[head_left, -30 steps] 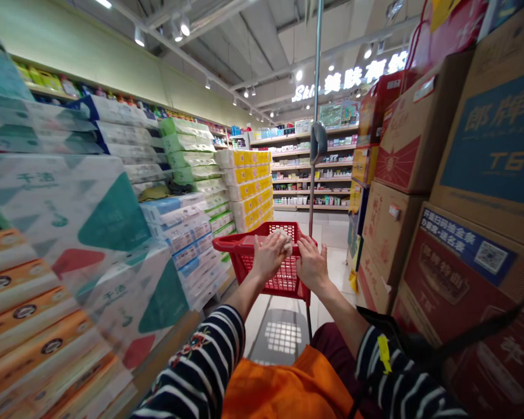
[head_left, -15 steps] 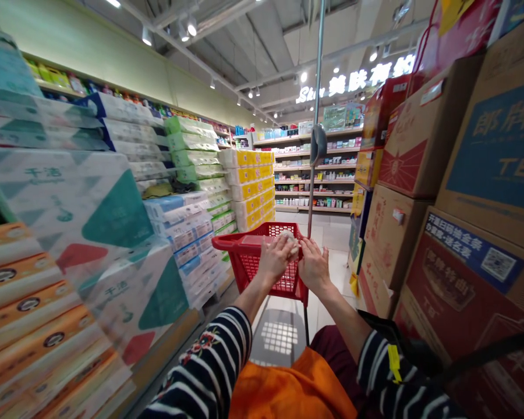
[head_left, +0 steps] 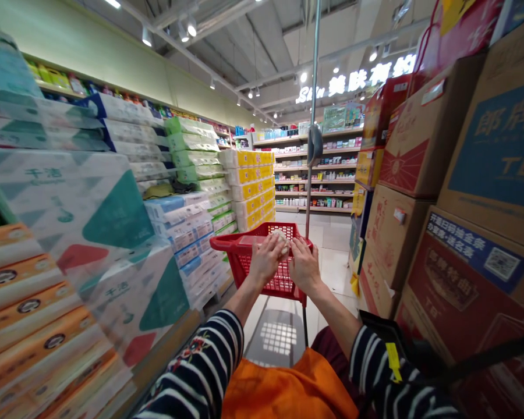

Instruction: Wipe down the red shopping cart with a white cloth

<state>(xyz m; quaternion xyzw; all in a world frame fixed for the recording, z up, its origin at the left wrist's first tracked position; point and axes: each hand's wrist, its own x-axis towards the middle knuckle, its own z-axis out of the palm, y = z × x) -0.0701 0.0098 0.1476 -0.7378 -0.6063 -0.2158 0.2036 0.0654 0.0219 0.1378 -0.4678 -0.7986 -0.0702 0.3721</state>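
Pushing the red cart down the aisle is, as I judge it, the step in hand. My left hand is closed over the cart's near rim and pinches a pale wad against it, so the wad sits at my fingertips, just beyond the grip. My right hand lies just beside it, fingers together over the same rim; whether they hook under I cannot tell. The cart's pole rises just beyond my right grip. Tissue packs are stacked left of my grip, and cartons stand near on the right. The next move, I think, calls for an even push from both hands, keeping the cart off the cartons and the wad pinned. Against half a second ago, hands, cart and pole sit a little further left in view; the wad is unmoved under my left fingers.
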